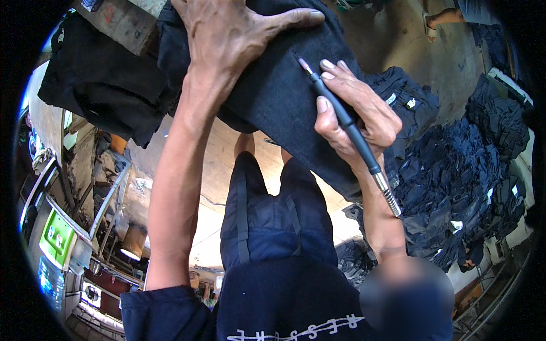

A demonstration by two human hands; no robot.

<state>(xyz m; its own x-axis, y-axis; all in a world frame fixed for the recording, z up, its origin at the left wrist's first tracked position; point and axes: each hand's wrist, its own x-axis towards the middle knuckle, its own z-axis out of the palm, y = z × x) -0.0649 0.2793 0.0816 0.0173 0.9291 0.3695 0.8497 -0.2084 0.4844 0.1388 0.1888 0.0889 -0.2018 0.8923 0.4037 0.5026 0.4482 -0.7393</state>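
A dark, nearly black denim garment (273, 102) is stretched out in front of me at the top of the view. My left hand (224, 34) lies flat on it with the thumb spread wide; the fingertips run past the upper edge of the picture. In my right hand (367, 111) is a black pen-shaped rotary grinder (346, 119), gripped between thumb and fingers. Its small pinkish grinding tip points up and left at the cloth, and whether it touches I cannot tell. A metal spring sleeve at the tool's rear end lies along my right wrist.
Another black garment (105, 74) hangs at the left. A big heap of dark garments (455, 170) fills the right side. Lower left are a green-topped rack (57, 236) and a blue water bottle (50, 284). Another person's leg (445, 18) shows at top right.
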